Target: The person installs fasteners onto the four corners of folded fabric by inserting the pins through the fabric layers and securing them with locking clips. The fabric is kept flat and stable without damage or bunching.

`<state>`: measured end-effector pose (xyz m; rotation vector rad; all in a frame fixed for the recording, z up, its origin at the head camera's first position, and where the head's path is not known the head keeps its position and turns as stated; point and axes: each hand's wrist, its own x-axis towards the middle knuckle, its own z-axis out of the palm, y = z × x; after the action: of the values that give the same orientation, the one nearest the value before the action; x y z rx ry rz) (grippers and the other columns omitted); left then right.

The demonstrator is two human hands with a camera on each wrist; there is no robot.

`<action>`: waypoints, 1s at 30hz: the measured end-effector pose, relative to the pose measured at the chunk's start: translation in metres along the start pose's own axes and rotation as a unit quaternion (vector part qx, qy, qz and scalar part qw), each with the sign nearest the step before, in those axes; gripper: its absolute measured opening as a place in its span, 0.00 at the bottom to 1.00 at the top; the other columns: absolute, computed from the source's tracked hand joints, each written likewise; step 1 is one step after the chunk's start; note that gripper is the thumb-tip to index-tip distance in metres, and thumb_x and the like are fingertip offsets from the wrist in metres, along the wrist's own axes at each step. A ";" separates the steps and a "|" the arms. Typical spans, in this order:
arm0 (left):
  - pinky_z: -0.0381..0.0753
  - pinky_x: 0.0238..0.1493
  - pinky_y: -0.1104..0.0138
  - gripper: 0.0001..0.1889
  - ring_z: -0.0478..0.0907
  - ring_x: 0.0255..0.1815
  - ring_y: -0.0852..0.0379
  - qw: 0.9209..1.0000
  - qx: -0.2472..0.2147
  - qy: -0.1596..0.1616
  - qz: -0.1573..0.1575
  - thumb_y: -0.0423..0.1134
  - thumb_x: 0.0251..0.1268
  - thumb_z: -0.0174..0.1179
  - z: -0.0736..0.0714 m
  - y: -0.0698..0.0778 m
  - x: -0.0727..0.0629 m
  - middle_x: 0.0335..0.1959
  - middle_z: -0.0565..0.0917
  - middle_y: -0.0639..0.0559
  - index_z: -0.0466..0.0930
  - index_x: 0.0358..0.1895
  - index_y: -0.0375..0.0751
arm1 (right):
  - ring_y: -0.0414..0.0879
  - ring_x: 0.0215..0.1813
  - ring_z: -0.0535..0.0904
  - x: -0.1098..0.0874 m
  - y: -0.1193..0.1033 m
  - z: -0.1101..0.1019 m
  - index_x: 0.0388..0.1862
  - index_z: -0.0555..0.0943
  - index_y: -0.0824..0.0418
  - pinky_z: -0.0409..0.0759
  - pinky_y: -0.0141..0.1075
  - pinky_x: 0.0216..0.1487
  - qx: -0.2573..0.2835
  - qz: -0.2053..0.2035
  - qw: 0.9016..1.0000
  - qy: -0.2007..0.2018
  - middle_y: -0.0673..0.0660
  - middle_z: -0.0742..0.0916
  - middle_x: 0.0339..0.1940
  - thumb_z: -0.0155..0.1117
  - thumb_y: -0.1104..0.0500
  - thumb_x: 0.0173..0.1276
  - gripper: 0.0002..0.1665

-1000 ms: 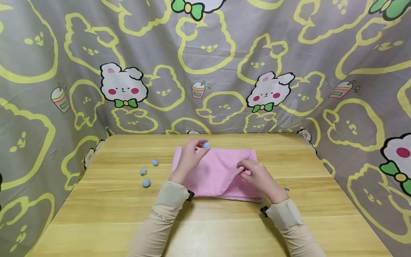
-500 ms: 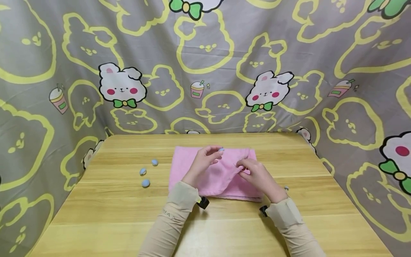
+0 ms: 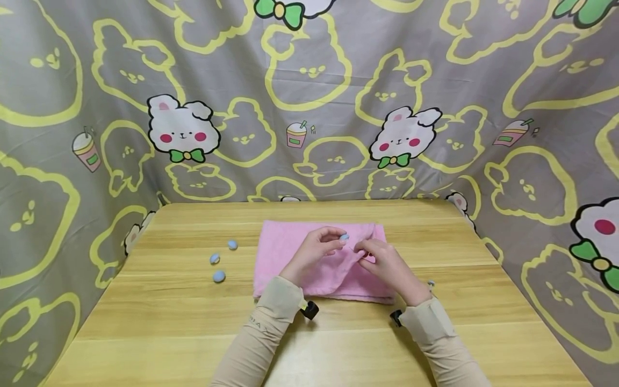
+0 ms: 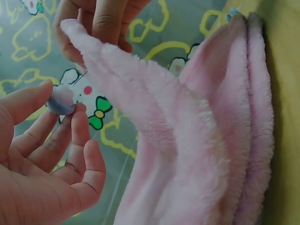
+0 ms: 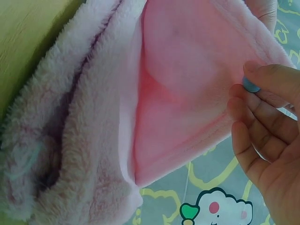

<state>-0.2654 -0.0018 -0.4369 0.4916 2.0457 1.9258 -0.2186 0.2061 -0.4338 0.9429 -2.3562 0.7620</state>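
My left hand (image 3: pixel 316 250) pinches a blue round pin cap (image 4: pixel 61 101) between thumb and fingertips, its pale flat side partly showing. It hovers just left of my right hand (image 3: pixel 384 263), over a folded pink plush cloth (image 3: pixel 285 252). My right hand lifts a corner of that cloth. In the right wrist view, its thumb and forefinger pinch a blue pin base (image 5: pixel 251 84) against the cloth's underside. A thin needle (image 4: pixel 83 75) sticks out at the raised corner towards the cap, with a gap between them. Beneath the lifted flap, lower cloth layers lie on the table.
Left of the cloth, three blue round caps (image 3: pixel 219 276) lie on the wooden table (image 3: pixel 145 322). A small pin piece (image 3: pixel 431 284) lies beside my right wrist. Behind the table's far edge hangs a grey patterned curtain (image 3: pixel 261 177).
My left hand has carried the cap rightward and a little nearer to me, from above the cloth's far edge to beside the right hand. The right hand stays at the lifted corner.
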 end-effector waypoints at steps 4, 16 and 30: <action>0.81 0.53 0.52 0.19 0.84 0.48 0.50 1.000 0.012 0.000 -0.003 0.38 0.65 0.63 0.002 0.001 -0.001 0.54 0.84 0.39 0.78 0.58 0.37 | 0.45 0.35 0.83 0.000 -0.001 0.000 0.36 0.82 0.60 0.84 0.34 0.38 -0.002 0.005 1.000 -0.003 0.53 0.87 0.32 0.71 0.74 0.50 0.16; 0.81 0.54 0.54 0.18 0.83 0.50 0.49 1.000 0.026 -0.006 -0.008 0.40 0.64 0.63 0.000 -0.001 -0.003 0.52 0.84 0.42 0.79 0.55 0.39 | 0.43 0.34 0.82 0.000 -0.001 0.002 0.36 0.82 0.60 0.83 0.33 0.37 -0.004 -0.002 1.000 0.002 0.52 0.87 0.32 0.71 0.74 0.50 0.16; 0.82 0.53 0.57 0.17 0.83 0.48 0.58 0.999 0.041 -0.019 -0.008 0.39 0.61 0.66 0.003 -0.002 -0.003 0.50 0.85 0.43 0.80 0.53 0.40 | 0.45 0.34 0.83 -0.001 0.000 0.003 0.36 0.82 0.60 0.84 0.34 0.38 0.006 -0.004 1.000 0.008 0.53 0.87 0.31 0.70 0.75 0.49 0.16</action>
<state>-0.2613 -0.0010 -0.4395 0.5247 2.1045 1.8150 -0.2192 0.2044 -0.4367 0.9475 -2.3342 0.7773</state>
